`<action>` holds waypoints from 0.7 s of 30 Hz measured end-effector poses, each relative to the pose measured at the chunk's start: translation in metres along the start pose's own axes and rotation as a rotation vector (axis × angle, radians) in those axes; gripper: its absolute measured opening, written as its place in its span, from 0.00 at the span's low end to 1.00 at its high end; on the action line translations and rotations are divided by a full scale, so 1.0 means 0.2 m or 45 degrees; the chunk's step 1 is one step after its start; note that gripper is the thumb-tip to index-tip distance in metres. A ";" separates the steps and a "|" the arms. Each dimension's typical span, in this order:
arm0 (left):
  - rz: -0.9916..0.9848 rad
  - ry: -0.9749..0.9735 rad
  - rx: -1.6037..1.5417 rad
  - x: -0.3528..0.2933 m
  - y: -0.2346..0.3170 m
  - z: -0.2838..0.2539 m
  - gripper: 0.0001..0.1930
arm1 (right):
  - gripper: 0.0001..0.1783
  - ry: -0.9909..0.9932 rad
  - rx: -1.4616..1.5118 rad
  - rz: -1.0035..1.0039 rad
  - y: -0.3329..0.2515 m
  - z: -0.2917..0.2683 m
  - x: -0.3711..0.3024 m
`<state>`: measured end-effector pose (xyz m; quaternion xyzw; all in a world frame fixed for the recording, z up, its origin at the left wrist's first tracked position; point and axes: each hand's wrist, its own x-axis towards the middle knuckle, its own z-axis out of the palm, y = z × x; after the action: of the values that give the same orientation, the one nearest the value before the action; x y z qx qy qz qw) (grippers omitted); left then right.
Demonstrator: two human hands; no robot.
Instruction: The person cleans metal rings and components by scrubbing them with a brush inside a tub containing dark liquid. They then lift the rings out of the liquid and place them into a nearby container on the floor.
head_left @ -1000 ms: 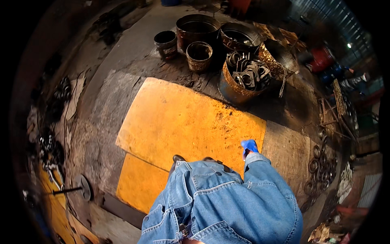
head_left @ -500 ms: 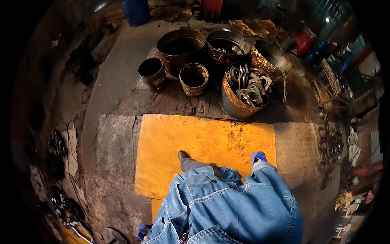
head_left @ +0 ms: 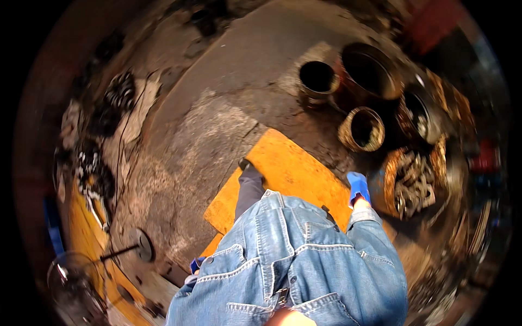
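Note:
My right hand (head_left: 358, 187) wears a blue glove and reaches out from a rolled denim cuff. Its fingers look loosely stretched, and no object shows in them. Nearest to it stands a rusty bucket (head_left: 387, 187) heaped with metal parts (head_left: 414, 182), apart from the hand. Of my left hand (head_left: 197, 264) only a bit of blue glove shows beside the denim sleeve; its fingers are hidden. A yellow board (head_left: 296, 168) lies on the floor under me, with my dark shoe (head_left: 244, 163) at its edge.
Beyond the board are a small dark bucket (head_left: 315, 100), a rusty-rimmed bucket (head_left: 342, 136), a large drum (head_left: 348, 92) and another drum holding metal pieces. At left are a disc on a rod (head_left: 143, 245), a cable and dark coiled parts (head_left: 119, 91).
My view and body have turned to the left. The buckets now sit farther right, and the board appears slanted. A disc on a rod shows more fully at lower left.

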<state>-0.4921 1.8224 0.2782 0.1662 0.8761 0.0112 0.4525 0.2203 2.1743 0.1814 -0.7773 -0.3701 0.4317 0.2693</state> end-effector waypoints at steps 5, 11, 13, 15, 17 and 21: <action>-0.136 -0.033 -0.086 0.22 0.12 0.00 0.17 | 0.32 -0.518 -1.806 -0.345 -0.10 0.19 0.44; -0.042 -0.098 -0.204 0.77 0.87 -0.19 0.17 | 0.10 -0.217 -1.081 0.014 -0.10 0.32 0.70; -0.007 -0.045 -0.253 0.95 1.11 -0.40 0.17 | 0.07 -0.299 -1.135 -0.131 -0.29 0.50 0.75; 0.034 0.002 -0.301 1.09 1.37 -0.62 0.17 | 0.05 -0.385 -1.313 -0.353 -0.49 0.64 0.85; 0.057 0.025 -0.378 1.27 1.66 -0.83 0.17 | 0.07 -0.574 -1.516 -0.318 -0.69 0.74 0.94; 0.002 0.100 -0.635 1.66 2.04 -1.15 0.16 | 0.12 -0.714 -1.601 -0.469 -0.95 1.02 1.29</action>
<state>-0.7383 2.3370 0.2207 0.0495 0.8630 0.2337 0.4452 0.0688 2.5132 0.1005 -0.5700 -0.7296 0.2675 -0.2668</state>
